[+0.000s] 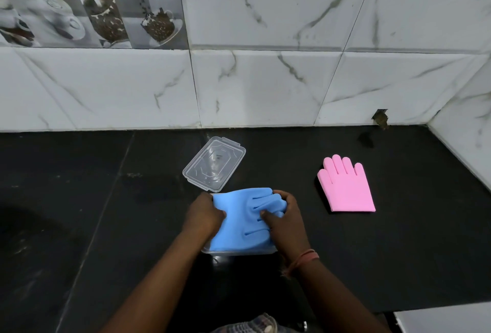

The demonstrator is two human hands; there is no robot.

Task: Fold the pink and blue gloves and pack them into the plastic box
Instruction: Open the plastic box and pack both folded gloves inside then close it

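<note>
The blue glove [239, 223] lies folded over the clear plastic box [233, 252], whose near rim shows just below it. My left hand [203, 215] grips the glove's left edge. My right hand [284, 219] presses down on its bent fingers at the right side. The pink glove [345, 189] rests flat on the black counter to the right, fingers pointing away from me, with neither hand on it. Most of the box is hidden under the blue glove.
The clear box lid [214, 164] lies on the black counter [106, 199] just beyond the blue glove. A marble-tiled wall [265, 88] runs along the back and the right side. The counter's front edge [425, 310] shows at lower right.
</note>
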